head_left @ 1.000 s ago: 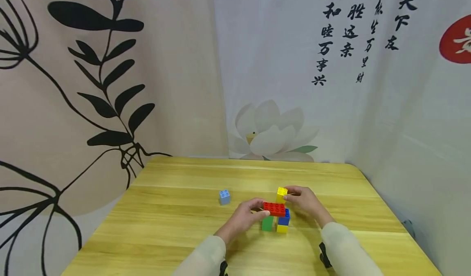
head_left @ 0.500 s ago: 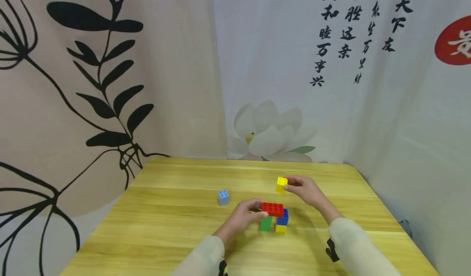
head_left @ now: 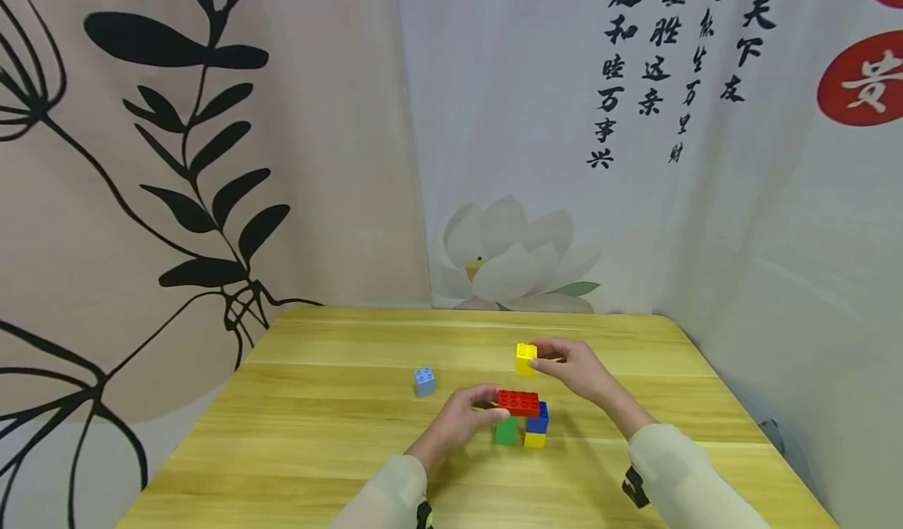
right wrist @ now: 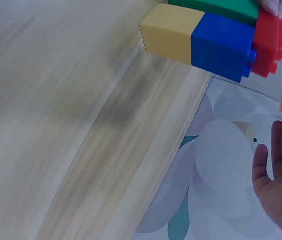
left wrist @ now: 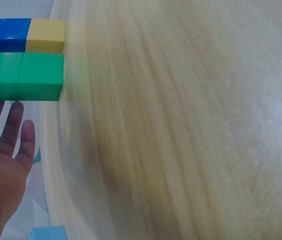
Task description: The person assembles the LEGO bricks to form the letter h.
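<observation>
My left hand (head_left: 462,419) pinches the left end of a red brick (head_left: 518,403) between thumb and fingers. That brick lies across the tops of two short stacks. On the left are two green bricks (left wrist: 41,76), one above the other. A blue brick (head_left: 538,418) over a yellow brick (head_left: 534,440) makes up the right stack; some blue studs show beside the red brick's end. Behind and above this structure, my right hand (head_left: 574,368) holds a separate yellow brick (head_left: 526,359) by its right side, between thumb and fingers.
A light blue brick (head_left: 424,382) stands alone on the wooden table (head_left: 339,403), to the left of my left hand. Curtains printed with plants and writing (head_left: 621,67) hang behind the table's far edge.
My right hand has lifted its yellow brick up and away from behind the structure, then shifted a little left. My left hand keeps its hold on the red brick. The head view has turned slightly.
</observation>
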Motion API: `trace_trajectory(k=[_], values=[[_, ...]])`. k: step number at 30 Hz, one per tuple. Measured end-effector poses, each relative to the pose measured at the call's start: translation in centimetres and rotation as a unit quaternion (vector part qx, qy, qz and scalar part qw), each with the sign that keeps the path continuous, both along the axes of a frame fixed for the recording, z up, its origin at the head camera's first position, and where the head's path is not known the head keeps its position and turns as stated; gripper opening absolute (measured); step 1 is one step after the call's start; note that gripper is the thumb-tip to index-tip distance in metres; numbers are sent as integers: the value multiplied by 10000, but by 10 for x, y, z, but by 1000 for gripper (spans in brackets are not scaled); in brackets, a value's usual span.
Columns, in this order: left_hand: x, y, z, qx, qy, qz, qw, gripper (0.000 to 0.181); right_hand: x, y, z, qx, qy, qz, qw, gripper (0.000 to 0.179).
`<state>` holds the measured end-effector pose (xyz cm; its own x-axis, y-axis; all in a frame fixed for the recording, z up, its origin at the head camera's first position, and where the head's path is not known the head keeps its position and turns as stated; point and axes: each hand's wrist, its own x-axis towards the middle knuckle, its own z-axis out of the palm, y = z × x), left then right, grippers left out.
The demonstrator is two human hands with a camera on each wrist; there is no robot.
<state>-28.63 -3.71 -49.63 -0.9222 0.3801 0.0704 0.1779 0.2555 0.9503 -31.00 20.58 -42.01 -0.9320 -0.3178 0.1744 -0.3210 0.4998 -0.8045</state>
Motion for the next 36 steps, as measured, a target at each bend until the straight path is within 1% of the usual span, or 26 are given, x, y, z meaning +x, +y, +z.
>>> trace_trajectory(k=[3,8,20,32,36], values=[[0,-1,1,0,-71,5,10000,28,2,-3,1,13,18,56,10000,46],[0,-2,3,11,-87,-26,10000,29,6,-8,2,57,41,235,9997,42],[-1,-2,1,44,-132,-50,9999,28,13,-16,-4,11,-114,534,9985,39],[1,-2,2,-19,-206,-71,9998,29,18,-19,-8,48,-246,579,9980,37],[1,-2,2,-55,-198,-66,9998,30,19,-19,-10,78,-222,688,9974,35]])
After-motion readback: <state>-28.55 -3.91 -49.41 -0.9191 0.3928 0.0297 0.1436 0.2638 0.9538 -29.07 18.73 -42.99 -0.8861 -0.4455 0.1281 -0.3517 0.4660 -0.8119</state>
